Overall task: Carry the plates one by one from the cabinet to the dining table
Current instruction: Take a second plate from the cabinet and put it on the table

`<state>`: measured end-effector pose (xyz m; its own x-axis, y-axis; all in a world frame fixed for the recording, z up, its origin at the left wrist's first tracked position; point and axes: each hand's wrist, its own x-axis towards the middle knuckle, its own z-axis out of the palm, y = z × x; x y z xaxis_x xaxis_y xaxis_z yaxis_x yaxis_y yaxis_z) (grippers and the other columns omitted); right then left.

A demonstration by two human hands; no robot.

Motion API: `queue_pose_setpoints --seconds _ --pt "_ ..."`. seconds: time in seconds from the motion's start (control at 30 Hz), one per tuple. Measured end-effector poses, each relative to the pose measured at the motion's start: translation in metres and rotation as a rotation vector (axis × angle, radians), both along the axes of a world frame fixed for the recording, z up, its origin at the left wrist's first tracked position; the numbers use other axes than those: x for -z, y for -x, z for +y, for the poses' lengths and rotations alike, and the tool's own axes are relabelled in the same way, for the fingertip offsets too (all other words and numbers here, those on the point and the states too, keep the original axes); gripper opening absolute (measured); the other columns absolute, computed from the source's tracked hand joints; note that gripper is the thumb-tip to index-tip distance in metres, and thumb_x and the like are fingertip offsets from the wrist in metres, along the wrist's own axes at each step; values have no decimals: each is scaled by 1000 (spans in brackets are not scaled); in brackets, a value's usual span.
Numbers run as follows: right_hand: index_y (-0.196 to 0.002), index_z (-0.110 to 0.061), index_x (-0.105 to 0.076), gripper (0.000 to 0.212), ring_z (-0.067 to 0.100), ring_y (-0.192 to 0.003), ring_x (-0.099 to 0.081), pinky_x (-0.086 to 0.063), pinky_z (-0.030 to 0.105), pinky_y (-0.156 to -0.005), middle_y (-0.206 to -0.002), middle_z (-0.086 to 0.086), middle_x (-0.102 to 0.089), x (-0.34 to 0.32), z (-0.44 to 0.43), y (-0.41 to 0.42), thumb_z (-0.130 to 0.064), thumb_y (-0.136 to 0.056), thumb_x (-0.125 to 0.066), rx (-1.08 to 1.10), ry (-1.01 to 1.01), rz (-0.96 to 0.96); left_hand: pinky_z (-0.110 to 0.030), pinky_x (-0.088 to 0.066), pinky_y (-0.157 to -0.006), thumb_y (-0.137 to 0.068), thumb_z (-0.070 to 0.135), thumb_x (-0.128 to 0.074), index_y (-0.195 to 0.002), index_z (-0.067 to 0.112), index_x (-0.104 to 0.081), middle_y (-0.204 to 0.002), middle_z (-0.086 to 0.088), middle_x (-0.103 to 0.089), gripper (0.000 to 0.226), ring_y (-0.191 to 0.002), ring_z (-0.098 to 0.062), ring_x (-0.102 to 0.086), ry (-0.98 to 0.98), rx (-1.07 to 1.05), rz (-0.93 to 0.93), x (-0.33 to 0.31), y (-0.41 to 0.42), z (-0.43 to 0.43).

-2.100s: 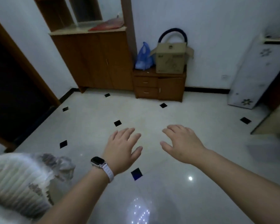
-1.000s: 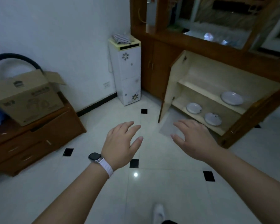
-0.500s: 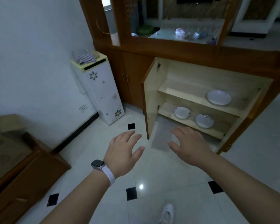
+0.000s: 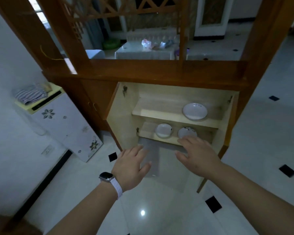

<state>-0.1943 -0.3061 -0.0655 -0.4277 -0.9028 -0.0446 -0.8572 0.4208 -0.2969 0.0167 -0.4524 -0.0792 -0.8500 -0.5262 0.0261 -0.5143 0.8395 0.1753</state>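
Right hand (image 4: 198,156) and left hand (image 4: 131,167) reach forward, fingers spread and empty, before the open cabinet (image 4: 119,116). On the lower shelf (image 4: 148,132), the left small plate (image 4: 163,130) and right small plate (image 4: 185,131) sit near its front edge, just beyond the right fingertips; the large plate (image 4: 195,111) rests near the right end of the upper shelf (image 4: 153,107).

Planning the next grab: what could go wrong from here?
The right small plate and left small plate sit close together on the lower shelf; the right hand, nearest the right one, could knock the other. The open cabinet door beside the left hand could get bumped. A dropped plate could break on the tiled floor.
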Motion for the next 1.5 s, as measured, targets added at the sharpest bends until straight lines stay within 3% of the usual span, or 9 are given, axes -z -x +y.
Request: queue_pose_setpoints --seconds 0.1,0.37,0.67,0.83,0.93,1.13,1.37,1.5 --pt "-145 -26 -37 57 18 -137 -32 -25 36 -110 -151 -5 -38 8 -4 21 -55 -95 -35 34 -18 -16 -36 -32 -101 -89 60 -25 -135 25 -51 -145 1 -47 63 -126 -24 -46 7 38 -28 2 32 -15" --pt "-143 -28 -38 55 14 -136 -30 -24 34 -111 -149 -7 -38 25 -32 70 -55 -95 -35 116 -27 -44 -41 -38 -102 -90 57 -33 -131 24 -55 -140 -3 -52 57 -125 -26 -48 -41 174 -4 19 105 -67" --pt "-143 -27 -39 54 14 -135 -31 -24 34 -112 -146 -8 -40 43 -128 129 -55 -96 -34 239 -41 -115 -44 -41 -100 -89 56 -37 -130 26 -56 -136 -3 -55 54 -122 -28 -50 -84 274 -26 43 201 -178" --pt "-135 -30 -45 52 13 -128 -37 -29 31 -106 -136 -9 -48 56 -182 178 -56 -91 -34 337 -86 -69 -43 -45 -91 -87 51 -43 -119 24 -65 -127 -5 -62 48 -116 -29 -58 -31 394 -9 62 268 -242" --pt "-132 -29 -49 63 14 -125 -42 -31 32 -101 -133 -9 -51 65 -200 200 -61 -84 -23 401 -123 -25 -46 -42 -98 -87 53 -39 -121 25 -62 -132 -4 -59 49 -120 -28 -54 -49 453 -42 73 304 -273" --pt "-129 -28 -49 47 17 -123 -43 -34 35 -99 -130 -8 -52 86 -211 234 -53 -91 -39 489 -172 -59 -47 -37 -102 -86 58 -32 -126 26 -59 -135 -4 -56 57 -124 -28 -49 -99 481 -82 94 354 -302" --pt "-133 -22 -45 50 24 -128 -40 -37 41 -98 -138 1 -46 139 -221 284 -51 -92 -38 477 -295 22 -42 -28 -106 -85 59 -23 -136 28 -50 -146 -3 -46 66 -132 -26 -40 -127 503 -161 147 405 -320" --pt "-131 -20 -51 57 26 -123 -47 -39 43 -95 -134 3 -53 193 -226 304 -52 -86 -37 531 -257 25 -44 -31 -104 -87 55 -34 -132 27 -55 -141 -5 -51 57 -129 -28 -43 -118 515 -127 198 428 -318"
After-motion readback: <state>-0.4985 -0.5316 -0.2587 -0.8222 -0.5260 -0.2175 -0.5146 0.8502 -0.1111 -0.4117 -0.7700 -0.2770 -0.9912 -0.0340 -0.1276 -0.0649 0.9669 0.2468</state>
